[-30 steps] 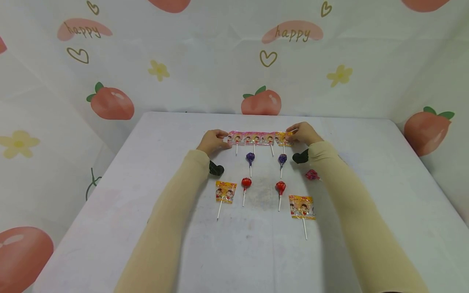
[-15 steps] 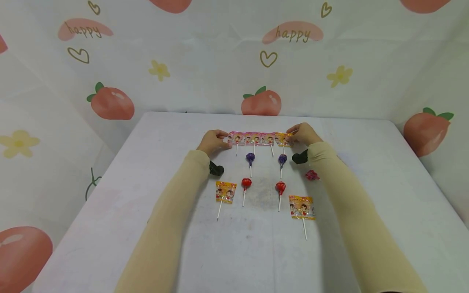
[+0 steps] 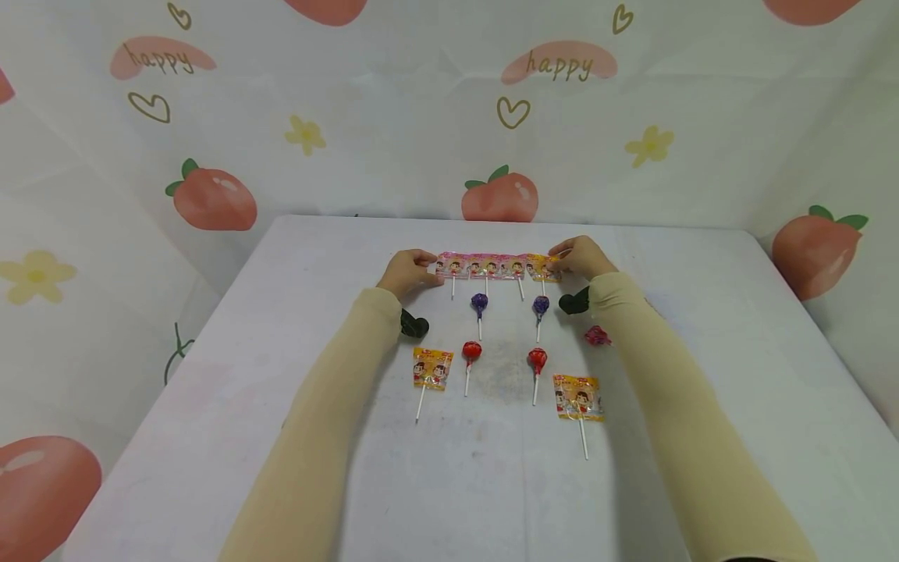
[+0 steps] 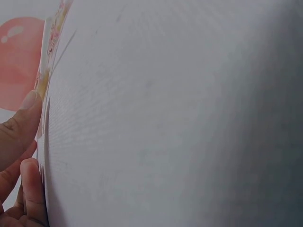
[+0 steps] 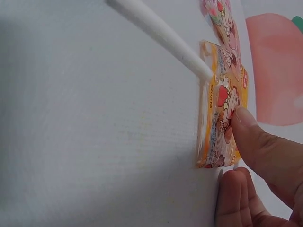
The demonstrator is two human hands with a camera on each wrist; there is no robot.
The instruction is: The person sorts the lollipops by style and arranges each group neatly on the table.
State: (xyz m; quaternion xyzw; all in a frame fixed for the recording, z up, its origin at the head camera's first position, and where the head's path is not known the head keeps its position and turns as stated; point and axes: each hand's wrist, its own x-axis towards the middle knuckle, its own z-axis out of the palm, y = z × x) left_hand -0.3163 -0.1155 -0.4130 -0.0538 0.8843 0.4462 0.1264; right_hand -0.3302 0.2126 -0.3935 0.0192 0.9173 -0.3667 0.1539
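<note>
- Worktop (image 3: 456, 499), white, carries everything within your reach.
- Your cream left sleeve (image 3: 323, 414) and right sleeve (image 3: 667, 375) stretch forward over it.
- Near the far edge lies a row: three pink lollipop packets (image 3: 485, 266), then one orange packet (image 3: 541, 265) at its right end. Its long axis runs left to right between your hands, sticks pointing back toward you; any adjustment probably turns on that line.
- Your left hand (image 3: 407, 272) is nearer the left end, its fingers partly closed, seemingly pinching the leftmost pink packet (image 3: 453, 267), which lies just to their right.
- Your right hand (image 3: 585, 256) is nearer the orange packet, which lies to the left of its fingers: thumb on the face, other fingers curled by the outer edge, apparently a light pinch.
- Closer to you, two loose packets (image 3: 432, 368) (image 3: 579, 396) lie well apart.
- Smallest are the round lollipops: two purple lollipops (image 3: 480, 300) (image 3: 541, 304) nearest the row, two red lollipops (image 3: 472, 350) (image 3: 538, 358) nearer you, and one pink lollipop (image 3: 598, 336) beside your right sleeve.
</note>
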